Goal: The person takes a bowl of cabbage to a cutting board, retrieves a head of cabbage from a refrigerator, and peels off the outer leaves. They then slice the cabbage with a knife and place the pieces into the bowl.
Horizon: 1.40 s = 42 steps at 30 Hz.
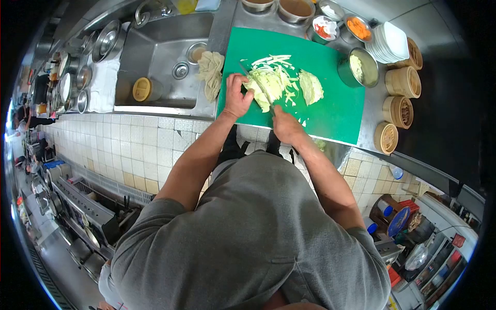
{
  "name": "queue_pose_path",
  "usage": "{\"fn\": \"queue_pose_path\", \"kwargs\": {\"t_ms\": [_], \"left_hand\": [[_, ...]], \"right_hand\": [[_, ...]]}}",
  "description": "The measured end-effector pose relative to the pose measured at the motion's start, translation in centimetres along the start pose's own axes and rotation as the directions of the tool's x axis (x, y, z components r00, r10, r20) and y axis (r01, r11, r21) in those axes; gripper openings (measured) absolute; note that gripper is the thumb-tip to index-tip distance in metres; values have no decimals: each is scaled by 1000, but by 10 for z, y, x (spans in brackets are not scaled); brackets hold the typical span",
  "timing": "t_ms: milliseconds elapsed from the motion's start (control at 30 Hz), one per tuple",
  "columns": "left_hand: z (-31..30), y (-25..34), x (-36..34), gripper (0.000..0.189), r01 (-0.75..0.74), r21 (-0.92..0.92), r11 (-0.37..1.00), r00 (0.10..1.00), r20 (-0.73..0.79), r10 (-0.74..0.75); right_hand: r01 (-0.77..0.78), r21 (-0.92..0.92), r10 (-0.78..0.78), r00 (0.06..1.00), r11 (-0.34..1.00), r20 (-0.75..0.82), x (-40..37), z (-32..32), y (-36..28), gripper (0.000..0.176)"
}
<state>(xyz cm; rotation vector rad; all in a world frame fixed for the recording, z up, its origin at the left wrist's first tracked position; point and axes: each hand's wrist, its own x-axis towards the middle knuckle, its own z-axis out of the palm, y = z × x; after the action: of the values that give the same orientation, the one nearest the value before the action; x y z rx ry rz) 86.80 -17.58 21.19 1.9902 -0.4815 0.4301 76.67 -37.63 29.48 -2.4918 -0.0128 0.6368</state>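
A piece of cabbage (259,89) lies on the green cutting board (338,116), with cut strips spread along its far and right sides. My left hand (237,97) presses on its left end, fingers curled against it. In my right hand (285,124) is the handle of a knife (265,92), closed in my fingers. Its blade slants away to the left across the cabbage. A second cabbage chunk (311,88) rests apart to the right. Near the board's right edge stands a metal pot (369,72) with pale cut pieces inside.
Left of the board is a steel sink (155,46) with a yellow-lidded container (142,89) and a crumpled cloth (210,72) on its edge. Bowls of sauce (296,8) and carrot (358,28) line the back. White plates (388,42) and bamboo steamers (398,111) stand right.
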Motion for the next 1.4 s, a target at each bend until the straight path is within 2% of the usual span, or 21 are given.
{"fn": "queue_pose_path", "kwargs": {"t_ms": [167,367,467,533,767,1067,1133,1333,1400], "left_hand": [[0,-3,3,33,6,-21,1000,1000,7,-6],[0,-2,5,30,16,-35,999,1000,3,-16],[1,-3,4,29,28,-29,999,1000,10,-28],[2,-3,3,29,39,-30,999,999,17,-38],[2,-5,4,29,22,-41,999,1000,17,-21],[3,-3,5,29,37,-36,999,999,20,-36],[4,-4,5,29,42,-31,999,999,13,-41],[1,-1,3,30,24,-6,1000,999,34,-24],[-1,1,3,29,-30,53,998,998,49,27]], "right_hand": [[7,35,-8,1000,999,18,-24,-29,-24,23],[-42,-70,43,999,997,13,-64,-52,-42,22],[-13,-104,13,1000,994,2,-75,-56,-46,14],[-118,-118,129,988,986,88,-75,-58,-51,23],[-161,-157,184,972,974,145,-69,-56,-54,23],[-112,-148,129,985,983,111,-42,-32,-32,21],[-67,-129,77,994,989,74,-33,-21,-28,22],[-123,-145,131,990,982,50,13,9,-29,24],[-118,-125,123,992,985,37,15,6,-32,24]]}}
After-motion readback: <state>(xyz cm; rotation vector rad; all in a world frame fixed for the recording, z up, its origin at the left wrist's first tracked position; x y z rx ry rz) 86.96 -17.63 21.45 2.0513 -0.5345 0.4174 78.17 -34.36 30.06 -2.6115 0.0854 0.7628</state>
